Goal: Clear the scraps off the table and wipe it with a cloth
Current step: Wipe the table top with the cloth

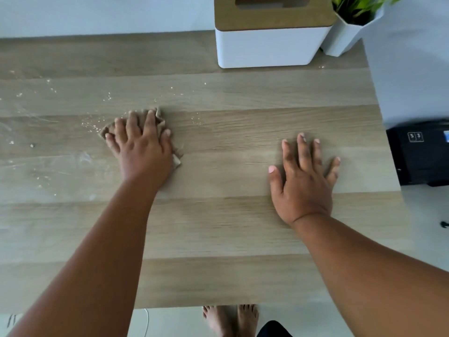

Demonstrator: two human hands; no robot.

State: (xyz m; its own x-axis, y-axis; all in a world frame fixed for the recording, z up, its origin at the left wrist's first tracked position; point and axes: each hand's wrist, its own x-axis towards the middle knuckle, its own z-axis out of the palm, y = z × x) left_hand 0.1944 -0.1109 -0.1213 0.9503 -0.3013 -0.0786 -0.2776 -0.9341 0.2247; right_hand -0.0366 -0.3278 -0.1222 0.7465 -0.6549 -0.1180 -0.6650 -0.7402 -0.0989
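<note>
Cloth (160, 122) under left hand (142, 152)

My left hand (143, 152) and right hand (303, 183) are bare, no rings, watch or gloves, and both forearms are bare with no sleeves up to the bottom frame edge. Fingernails short, unpainted. At bottom centre my feet (230, 319) are bare too, beside a bit of dark clothing (273, 329).
</note>
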